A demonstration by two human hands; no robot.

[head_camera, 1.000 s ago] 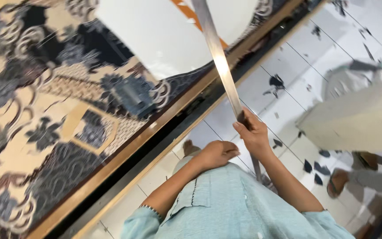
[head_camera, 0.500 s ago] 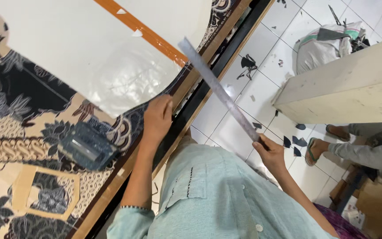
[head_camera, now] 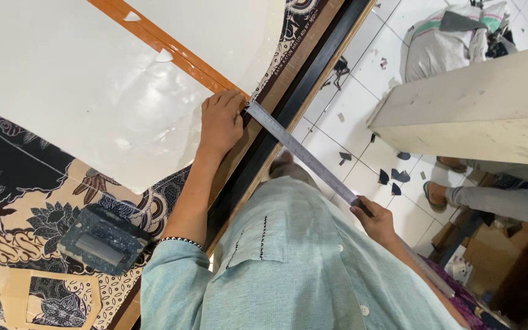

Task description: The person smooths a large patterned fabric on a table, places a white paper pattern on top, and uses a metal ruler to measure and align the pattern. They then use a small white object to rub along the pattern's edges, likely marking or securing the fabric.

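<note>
My left hand (head_camera: 221, 122) rests fingers-down on the edge of a large white sheet (head_camera: 80, 79) lying on a patterned batik cloth (head_camera: 19, 201), right where an orange strip (head_camera: 166, 52) crosses the sheet. My right hand (head_camera: 374, 220) grips a long metal ruler (head_camera: 304, 153) near its lower part. The ruler slants up and left, and its far tip reaches my left hand's fingers at the sheet's edge.
A dark framed table edge (head_camera: 276, 128) runs diagonally beside a white tiled floor (head_camera: 362, 73) with scattered scraps. A dark rectangular block (head_camera: 102, 238) lies on the cloth. A pale board (head_camera: 472, 104) stands at right, a seated person's legs (head_camera: 496, 198) below it, a sack (head_camera: 441, 43) behind.
My left hand moved from near my body up onto the sheet's edge. The ruler swung down and over, so its tip now meets that hand. The view shifted toward the white sheet.
</note>
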